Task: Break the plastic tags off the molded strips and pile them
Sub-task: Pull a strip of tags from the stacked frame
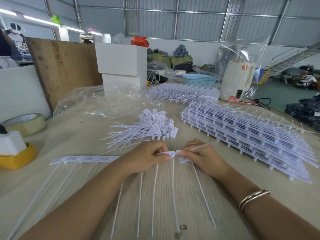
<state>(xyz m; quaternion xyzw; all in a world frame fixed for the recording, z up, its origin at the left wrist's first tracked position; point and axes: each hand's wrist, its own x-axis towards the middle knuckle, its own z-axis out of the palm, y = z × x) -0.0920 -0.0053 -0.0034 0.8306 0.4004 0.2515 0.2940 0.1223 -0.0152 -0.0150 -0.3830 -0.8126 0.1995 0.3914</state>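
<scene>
While the stack of molded strips (249, 135) waited at the right, both hands met over the table (86, 135), probably to snap one joint. The left hand (147, 156) pinched the strip's end tag (170, 153), the right hand (202, 153) pinched the next tag; loose ones sat piled (152, 129) just beyond, handy.
</scene>
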